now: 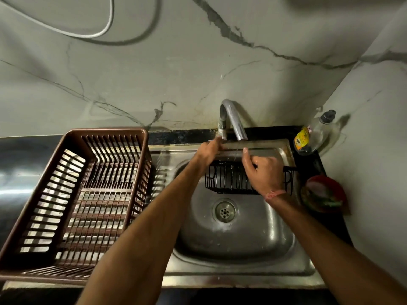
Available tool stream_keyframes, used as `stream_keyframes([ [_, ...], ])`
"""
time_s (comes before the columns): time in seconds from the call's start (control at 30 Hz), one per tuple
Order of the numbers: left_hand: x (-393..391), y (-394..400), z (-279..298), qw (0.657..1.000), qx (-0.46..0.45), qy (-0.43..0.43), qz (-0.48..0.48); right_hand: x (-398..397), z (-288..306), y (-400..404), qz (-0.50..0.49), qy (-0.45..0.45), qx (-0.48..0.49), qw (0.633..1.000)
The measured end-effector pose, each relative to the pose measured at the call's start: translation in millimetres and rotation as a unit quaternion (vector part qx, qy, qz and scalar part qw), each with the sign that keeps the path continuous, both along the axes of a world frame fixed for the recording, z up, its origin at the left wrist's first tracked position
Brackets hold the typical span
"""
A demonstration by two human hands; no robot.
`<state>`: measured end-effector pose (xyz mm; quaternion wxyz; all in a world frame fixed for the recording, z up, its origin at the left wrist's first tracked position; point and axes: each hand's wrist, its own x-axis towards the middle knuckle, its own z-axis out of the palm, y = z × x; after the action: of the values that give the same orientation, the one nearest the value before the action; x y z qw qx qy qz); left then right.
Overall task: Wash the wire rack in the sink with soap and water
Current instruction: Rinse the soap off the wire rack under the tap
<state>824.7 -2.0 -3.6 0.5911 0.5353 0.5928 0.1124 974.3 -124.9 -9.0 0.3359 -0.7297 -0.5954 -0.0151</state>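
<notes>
While water trickles from the tap (233, 119), black wire rack (229, 179) hangs over the steel sink (237, 238), far side. Right hand (263, 172) curled round its top wires. Left hand (209, 150) reaches the tap base; grip unclear. Brown dish basket (88, 194) beside sink. Soap bottle (312, 135) in the corner.

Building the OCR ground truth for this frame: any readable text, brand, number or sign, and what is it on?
No text here can be read.
Soap bottle, yellow label: there is print on it, too small and blurred to read.
Small white and red tag on the same bottle: unreadable.
Brown dish basket, wire rack, tap, sink, red bowl: no markings visible.
</notes>
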Motion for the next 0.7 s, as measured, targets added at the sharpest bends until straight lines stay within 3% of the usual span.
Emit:
stream_keyframes([
  [0.1,-11.0,-7.3,-5.4,0.99,-0.121,0.067,-0.008,-9.1,-6.5,-8.4,0.025,-0.041,0.082,0.996],
  [0.17,-18.5,-13.2,-4.7,0.975,-0.209,0.067,-0.017,-11.4,-10.1,-11.8,0.061,-0.081,0.11,0.989],
  [0.23,-24.9,-16.4,-11.2,0.971,-0.22,0.084,-0.049,-10.0,-10.4,-15.9,0.1,-0.111,0.122,0.981],
  [0.33,-34.5,-14.7,-33.9,0.968,-0.061,0.208,-0.125,-6.6,-9.4,-28.2,0.167,-0.174,0.139,0.96],
  [0.4,-38.8,-9.3,-47.2,0.962,0.04,0.245,-0.118,-7.6,-7.1,-36.3,0.189,-0.214,0.143,0.948],
  [0.53,-39.3,-8.3,-40.8,0.982,0.128,0.133,-0.028,-1.6,-5.9,-47.9,0.192,-0.195,0.074,0.959],
  [0.7,-38.1,-16.3,-33.8,0.964,0.24,0.117,0.005,1.4,-9.6,-58.6,0.147,-0.103,-0.176,0.968],
])
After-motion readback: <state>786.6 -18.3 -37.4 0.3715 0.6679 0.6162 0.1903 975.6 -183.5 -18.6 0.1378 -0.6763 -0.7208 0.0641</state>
